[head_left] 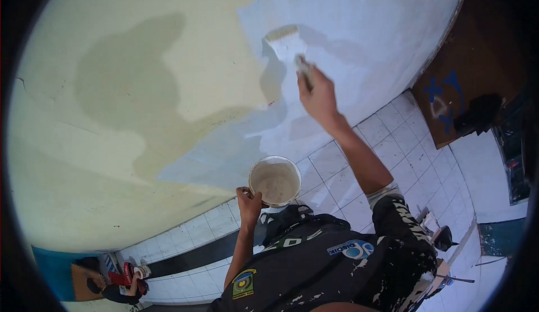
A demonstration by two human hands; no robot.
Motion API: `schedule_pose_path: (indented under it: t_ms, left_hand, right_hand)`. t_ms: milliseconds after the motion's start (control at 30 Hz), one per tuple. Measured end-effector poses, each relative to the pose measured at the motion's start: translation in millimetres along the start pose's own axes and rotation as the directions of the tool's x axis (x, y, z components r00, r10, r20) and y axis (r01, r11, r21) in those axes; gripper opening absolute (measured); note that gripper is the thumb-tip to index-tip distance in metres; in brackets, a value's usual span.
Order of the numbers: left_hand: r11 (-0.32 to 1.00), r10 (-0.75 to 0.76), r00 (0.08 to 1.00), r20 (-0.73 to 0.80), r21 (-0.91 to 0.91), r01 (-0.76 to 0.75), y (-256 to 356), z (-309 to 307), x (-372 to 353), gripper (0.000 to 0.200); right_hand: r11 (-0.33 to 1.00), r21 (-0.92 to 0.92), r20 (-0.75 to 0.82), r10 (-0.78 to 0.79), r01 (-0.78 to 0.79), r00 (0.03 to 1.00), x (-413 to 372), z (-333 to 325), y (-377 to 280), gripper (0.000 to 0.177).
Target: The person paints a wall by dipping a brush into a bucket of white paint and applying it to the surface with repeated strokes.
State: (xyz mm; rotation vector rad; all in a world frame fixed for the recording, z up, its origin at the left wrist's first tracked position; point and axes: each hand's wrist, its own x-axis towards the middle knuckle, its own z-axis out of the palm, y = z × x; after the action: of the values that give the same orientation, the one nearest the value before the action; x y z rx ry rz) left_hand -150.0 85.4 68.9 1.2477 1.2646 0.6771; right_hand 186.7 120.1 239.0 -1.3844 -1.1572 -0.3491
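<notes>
"Pale yellow wall [216,68], bluish-white patch [365,26] toward the right. Below?"

"White square-tiled floor [373,149]."

"Vessel?"

"Round, off-white bucket [275,167], mouth facing up, close to the wall."

"Brush?"

"Broad, flat, white-bodied paintbrush [287,42] with tan bristles, over the patch's left edge; wall contact: cannot tell."

"Hands?"

"Right hand [319,96] closed round the paintbrush handle; left hand [249,204] pinching the bucket rim."
</notes>
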Motion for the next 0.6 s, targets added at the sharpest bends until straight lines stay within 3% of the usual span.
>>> schedule_pose_path:
  t_ms: [67,133,200,267,300,367,433,467,500,600]
  left_hand:
    - [1.000,0.000,1.000,-0.008,0.009,0.000,2,-1,1,0.040]
    - [1.000,-0.013,0.999,-0.037,-0.015,0.012,0,-4,-2,0.040]
    - [0.999,-0.009,0.998,-0.054,-0.035,0.007,4,-7,-4,0.040]
    - [0.998,-0.025,0.998,-0.064,-0.052,0.022,-4,-12,-9,0.039]
    - [1.000,0.002,0.997,-0.072,-0.027,-0.004,-13,-16,-7,0.039]
    - [0.999,0.047,0.995,-0.083,-0.003,-0.047,-15,-20,-4,0.039]
    - [0.996,0.057,0.994,-0.090,0.078,-0.050,-6,-22,-10,0.039]
    - [1.000,-0.010,0.996,-0.091,0.001,0.010,-4,-22,-12,0.039]
    - [1.000,-0.011,0.996,-0.092,-0.003,0.010,-8,-23,-11,0.039]
    - [0.998,0.028,0.994,-0.102,0.060,-0.022,-16,-26,-10,0.040]
  right_hand:
    - [0.983,-0.182,0.175,0.065,-0.033,0.982,-57,24,48,0.049]
    - [0.979,-0.205,0.194,0.037,0.003,0.980,-120,44,99,0.049]
    - [0.966,-0.242,0.264,0.159,-0.094,0.951,-174,52,132,0.048]
    - [0.872,-0.359,0.421,0.470,-0.333,0.776,-207,43,145,0.042]
    - [0.871,-0.360,0.423,0.472,-0.334,0.773,-218,35,150,0.042]
    - [0.805,-0.480,0.554,0.587,-0.349,0.590,-220,29,160,0.032]
    - [0.806,-0.482,0.529,0.581,-0.344,0.619,-193,28,160,0.028]
    - [0.800,-0.493,0.503,0.583,-0.342,0.638,-175,29,161,0.024]
    - [0.822,-0.457,0.418,0.536,-0.340,0.733,-157,37,175,0.022]
    - [0.863,-0.367,0.342,0.473,-0.348,0.812,-33,-2,81,0.024]
